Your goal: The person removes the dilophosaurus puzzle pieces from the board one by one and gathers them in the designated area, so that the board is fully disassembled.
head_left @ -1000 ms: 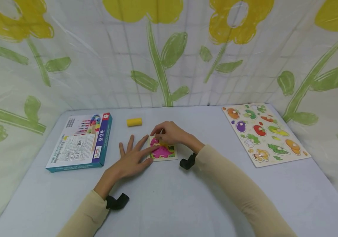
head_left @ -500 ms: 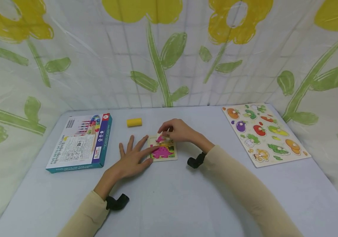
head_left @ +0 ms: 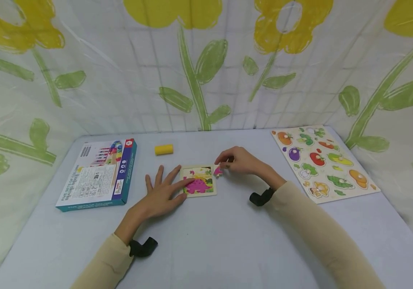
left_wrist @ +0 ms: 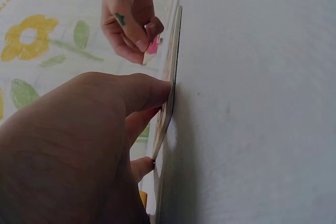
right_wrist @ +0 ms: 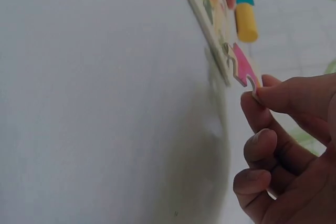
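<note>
A small square jigsaw puzzle board (head_left: 202, 187) with a pink dinosaur lies mid-table; its upper part shows a gap in the picture. My left hand (head_left: 161, 196) rests on the board's left side with fingers spread, the thumb (left_wrist: 152, 90) touching its near edge. Just past the board's right edge, my right hand (head_left: 242, 161) pinches a pink jigsaw piece (right_wrist: 244, 66) between thumb and forefinger. The piece is held up off the table, as the right wrist view shows. The other right fingers are loosely curled.
On the left lies a flat white and teal box (head_left: 96, 172). A yellow cylinder (head_left: 164, 149) lies behind the puzzle board. To the right is a larger vegetable peg board (head_left: 327, 162). A flower-printed curtain (head_left: 119, 80) hangs along the table's back edge.
My right hand has lifted the pink piece off the puzzle board and carried it right, beyond the board's edge. The left hand has stayed in place.
</note>
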The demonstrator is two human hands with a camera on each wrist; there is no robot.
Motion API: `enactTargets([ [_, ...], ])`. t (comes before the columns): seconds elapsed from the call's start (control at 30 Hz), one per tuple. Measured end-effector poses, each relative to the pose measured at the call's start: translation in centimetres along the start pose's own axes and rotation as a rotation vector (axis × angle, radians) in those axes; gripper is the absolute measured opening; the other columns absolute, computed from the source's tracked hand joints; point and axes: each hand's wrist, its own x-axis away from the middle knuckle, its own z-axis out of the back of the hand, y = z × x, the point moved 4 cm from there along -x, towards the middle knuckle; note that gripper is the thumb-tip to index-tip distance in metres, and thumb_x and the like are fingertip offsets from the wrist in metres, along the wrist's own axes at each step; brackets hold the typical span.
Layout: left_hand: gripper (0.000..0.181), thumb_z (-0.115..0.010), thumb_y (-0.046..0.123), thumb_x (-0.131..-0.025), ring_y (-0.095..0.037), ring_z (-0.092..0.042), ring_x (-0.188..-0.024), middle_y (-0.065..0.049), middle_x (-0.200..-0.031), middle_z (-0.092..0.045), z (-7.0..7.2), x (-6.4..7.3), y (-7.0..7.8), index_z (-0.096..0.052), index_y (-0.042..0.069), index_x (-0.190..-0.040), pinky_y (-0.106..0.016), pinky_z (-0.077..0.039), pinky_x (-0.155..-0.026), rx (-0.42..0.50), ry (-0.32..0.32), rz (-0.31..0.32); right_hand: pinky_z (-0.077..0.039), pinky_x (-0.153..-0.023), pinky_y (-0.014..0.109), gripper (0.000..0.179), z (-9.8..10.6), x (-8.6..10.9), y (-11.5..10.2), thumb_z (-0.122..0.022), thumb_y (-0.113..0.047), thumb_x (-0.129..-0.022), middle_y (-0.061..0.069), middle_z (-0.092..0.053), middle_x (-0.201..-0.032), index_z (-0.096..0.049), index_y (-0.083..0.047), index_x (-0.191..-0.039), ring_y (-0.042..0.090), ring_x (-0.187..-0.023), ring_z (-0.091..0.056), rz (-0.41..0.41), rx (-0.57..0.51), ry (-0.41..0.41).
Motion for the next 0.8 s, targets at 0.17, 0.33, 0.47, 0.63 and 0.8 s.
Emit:
enactTargets([
  [0.17,0.056,-0.056,0.043,-0.106,-0.057,0.014,-0.162,-0.012,-0.181,-0.012,0.1,0.1,0.1,-0.048,0.032,-0.16,-0.085,0.02,-0.114,0.007,0.0,-0.001,-0.053,-0.076,0.028,0.019,0.3,0.6,0.9,-0.067,-0.01,-0.101,0.003,-0.081,-0.105,-0.08,-0.012,-0.114,0.016,-0.087,-0.067,-0.026,0.0,0.0],
  [0.33,0.056,-0.057,0.043,-0.106,-0.056,0.014,-0.162,-0.011,-0.181,-0.012,0.0,0.1,0.0,-0.048,0.032,-0.16,-0.085,0.02,-0.115,0.004,0.001,-0.005,-0.052,-0.077,0.029,0.019,0.3,0.6,1.3,-0.066,-0.009,-0.101,0.003,-0.08,-0.104,-0.079,-0.011,-0.114,0.016,-0.085,-0.064,-0.045,0.006,0.007],
  [0.47,0.056,-0.056,0.043,-0.106,-0.057,0.013,-0.162,-0.012,-0.181,-0.012,0.0,0.1,-0.1,-0.048,0.032,-0.16,-0.086,0.02,-0.114,0.005,0.004,-0.011,-0.051,-0.075,0.029,0.018,0.2,0.5,1.6,-0.065,-0.009,-0.102,0.004,-0.079,-0.103,-0.079,-0.011,-0.114,0.015,-0.082,-0.061,-0.043,0.017,0.014],
  [0.63,0.056,-0.056,0.043,-0.106,-0.057,0.014,-0.161,-0.012,-0.181,-0.011,0.0,0.0,-0.1,-0.047,0.032,-0.16,-0.086,0.02,-0.114,0.003,0.001,-0.009,-0.05,-0.073,0.029,0.018,0.0,0.3,1.7,-0.064,-0.01,-0.103,0.003,-0.079,-0.101,-0.078,-0.012,-0.114,0.015,-0.08,-0.06,-0.041,0.03,0.016],
  [0.8,0.056,-0.056,0.045,-0.106,-0.056,0.015,-0.162,-0.01,-0.181,-0.01,0.0,0.0,0.0,-0.047,0.034,-0.16,-0.085,0.021,-0.114,0.005,-0.005,0.002,-0.049,-0.072,0.027,0.018,-0.1,0.2,1.6,-0.064,-0.011,-0.103,0.003,-0.079,-0.1,-0.078,-0.011,-0.114,0.014,-0.078,-0.06,-0.042,0.035,0.015],
])
